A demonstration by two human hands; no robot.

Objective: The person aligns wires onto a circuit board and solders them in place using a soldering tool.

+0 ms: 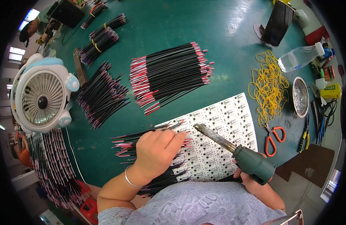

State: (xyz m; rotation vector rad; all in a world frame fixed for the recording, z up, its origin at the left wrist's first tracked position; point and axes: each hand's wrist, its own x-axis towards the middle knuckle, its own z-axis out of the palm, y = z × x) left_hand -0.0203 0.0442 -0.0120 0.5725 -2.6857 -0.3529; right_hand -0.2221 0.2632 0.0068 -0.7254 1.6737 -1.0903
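Observation:
My left hand (158,152) is closed over the left edge of the white circuit board panel (218,123). Its fingertips pinch a thin black wire, mostly hidden by the hand, with a red end showing beside the index finger. More black wires (163,180) with red and white ends lie under and around this hand, their tips along the board's small components. In my right hand (251,180) is a soldering iron (251,161) with a thick green handle, the fingers wrapped round it from below. Its metal tip points up and left above the panel, apart from my left hand.
Bundles of black wires (174,73) lie across the green table (225,48). A white fan (41,101) stands at left. At right are yellow rubber bands (268,86), orange-handled scissors (270,142), a metal bowl (300,97), a clear bottle (298,58) and a phone on a stand (277,22).

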